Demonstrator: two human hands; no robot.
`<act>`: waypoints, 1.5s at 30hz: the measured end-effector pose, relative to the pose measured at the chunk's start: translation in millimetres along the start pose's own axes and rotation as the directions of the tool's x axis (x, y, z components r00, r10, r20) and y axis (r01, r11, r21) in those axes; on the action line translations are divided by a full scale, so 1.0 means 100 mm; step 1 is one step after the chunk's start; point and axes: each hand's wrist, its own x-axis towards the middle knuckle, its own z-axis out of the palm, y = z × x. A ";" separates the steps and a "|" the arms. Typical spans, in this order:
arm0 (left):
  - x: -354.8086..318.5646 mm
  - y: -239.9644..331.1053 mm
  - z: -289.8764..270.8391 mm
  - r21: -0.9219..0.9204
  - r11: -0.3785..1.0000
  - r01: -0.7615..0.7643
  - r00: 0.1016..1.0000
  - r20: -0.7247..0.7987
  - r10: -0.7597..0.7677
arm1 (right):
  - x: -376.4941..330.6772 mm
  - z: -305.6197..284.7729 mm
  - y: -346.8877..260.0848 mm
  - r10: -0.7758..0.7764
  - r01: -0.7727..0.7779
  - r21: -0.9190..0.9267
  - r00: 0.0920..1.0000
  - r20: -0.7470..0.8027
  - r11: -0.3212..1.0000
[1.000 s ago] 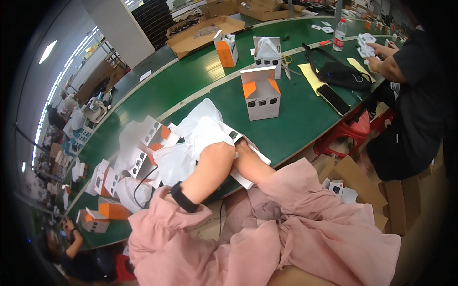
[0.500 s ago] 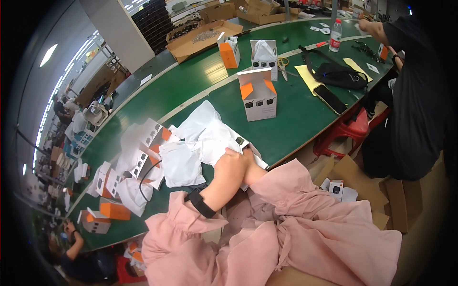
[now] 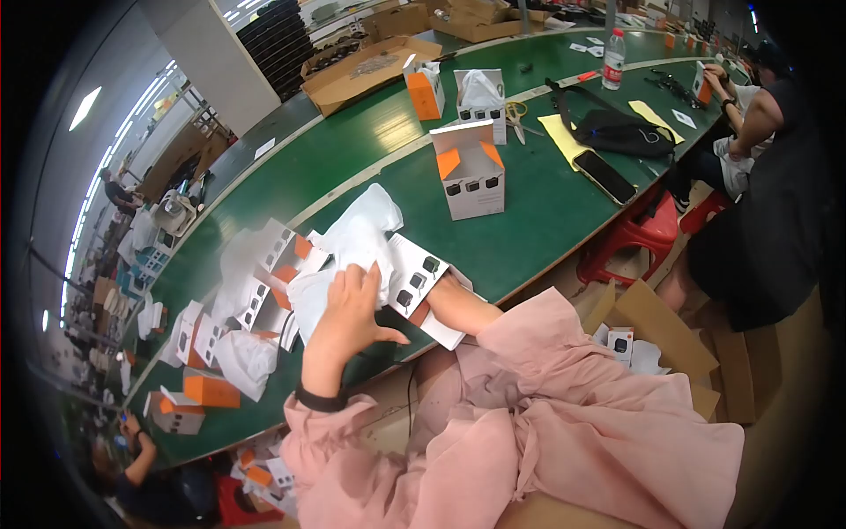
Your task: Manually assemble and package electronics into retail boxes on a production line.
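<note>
Two bare hands, pink sleeves, at work near the middle of the frame above a green table [image 3: 551, 220]. Left hand [image 3: 350, 309]: fingers raised and spread, thumb stretched well apart, nothing seen in its grasp; black band [image 3: 321, 401] at the wrist. Its fingertips overlapped white plastic wrapping [image 3: 361, 220]; contact could not be judged. Right hand [image 3: 444, 298]: mostly hidden by a white printed box [image 3: 416, 277]; could not tell whether it was clenched, grasping or released.

This box lay tilted at mid-frame, just right of the wrapping, with dark devices pictured on its side and a pale flap toward the table edge. Another white box [image 3: 472, 181] stood upright at upper centre, orange inner flaps spread. Beyond it, two more cartons: one orange-sided [image 3: 426, 95], one with white wrapping bulging from the top [image 3: 481, 104].

Upper right: scissors [image 3: 516, 123], a black bag [image 3: 621, 132] near yellow paper [image 3: 562, 137], a dark phone [image 3: 605, 176], a clear bottle [image 3: 612, 66]. Left of centre: cluttered boxes [image 3: 280, 256] and a white pouch [image 3: 247, 363]. Right edge: a co-worker in dark clothing [image 3: 749, 247], beside a red stool [image 3: 634, 251].
</note>
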 end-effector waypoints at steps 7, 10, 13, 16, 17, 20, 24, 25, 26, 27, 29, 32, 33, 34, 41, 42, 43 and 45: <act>0.45 -0.08 0.16 0.150 0.885 -0.440 0.892 0.184 0.412 | 0.13 -0.59 0.01 0.047 -0.337 0.462 0.844 0.534 0.820; 0.46 -0.14 0.22 -0.010 0.911 -0.413 0.907 0.090 0.412 | 0.18 -0.86 -0.10 0.048 -0.367 0.331 0.729 0.683 0.869; 0.41 -0.09 0.23 -0.002 0.910 -0.415 0.904 -0.109 0.413 | 0.11 -0.97 -0.11 0.064 -0.394 0.376 0.757 0.650 0.839; 0.34 0.04 0.21 0.107 0.917 -0.385 0.881 -0.251 0.400 | 0.07 -0.87 -0.37 0.309 -0.394 0.347 0.911 0.274 0.851; 0.33 0.09 0.17 0.169 0.919 -0.357 0.872 -0.291 0.393 | 0.04 -0.80 -0.36 -0.002 0.003 0.136 1.000 -0.006 0.991; 0.25 0.22 0.06 0.479 0.850 -0.219 0.883 -0.273 0.381 | 0.10 -0.70 -0.53 0.117 -0.117 0.058 0.993 -0.009 0.991; 0.15 0.31 0.01 0.444 0.881 -0.161 0.895 -0.312 0.320 | 0.16 -0.65 -0.53 0.115 -0.121 -0.097 0.991 -0.062 0.988; 0.14 0.31 0.02 0.447 0.880 -0.159 0.894 -0.313 0.320 | 0.17 -0.64 -0.53 0.113 -0.118 -0.096 0.992 -0.063 0.988; 0.13 0.29 0.05 0.436 0.888 -0.147 0.907 -0.300 0.297 | 0.18 -0.61 -0.52 0.151 -0.157 -0.153 0.987 -0.053 0.976; 0.13 0.27 0.06 0.426 0.895 -0.135 0.918 -0.286 0.274 | 0.20 -0.59 -0.50 0.189 -0.195 -0.209 0.981 -0.045 0.958; 0.11 0.24 0.05 0.446 0.887 -0.119 0.920 -0.286 0.267 | 0.24 -0.53 -0.42 0.170 -0.170 -0.136 0.985 -0.015 0.976; 0.06 0.22 -0.11 0.452 0.890 -0.059 0.927 -0.306 0.217 | 0.41 -0.74 -0.35 0.078 -0.129 0.239 0.974 0.213 0.962; 0.05 0.19 -0.17 0.437 0.899 -0.021 0.930 -0.321 0.178 | 0.45 -0.90 -0.39 0.016 -0.070 0.262 0.979 0.205 0.963; -0.01 0.11 -0.24 0.430 0.903 0.021 0.929 -0.342 0.141 | 0.59 -1.18 -0.59 0.278 -0.476 0.293 0.806 0.522 0.829; -0.61 -0.31 -0.61 0.276 0.884 0.377 0.824 -0.535 -0.185 | 1.40 -1.02 -0.11 0.293 -0.509 0.689 0.860 0.417 0.515; -0.62 -0.31 -0.61 0.226 0.879 0.420 0.791 -0.566 -0.232 | 1.52 -0.81 -0.05 0.450 -0.385 0.863 0.867 0.216 0.327; -0.64 -0.33 -0.63 0.178 0.863 0.473 0.750 -0.596 -0.288 | 1.55 -0.63 0.01 0.424 -0.320 0.918 0.883 0.200 0.233; -0.62 -0.36 -0.62 0.132 0.855 0.501 0.721 -0.610 -0.328 | 1.51 -0.31 0.02 0.431 -0.296 0.893 0.893 0.132 0.338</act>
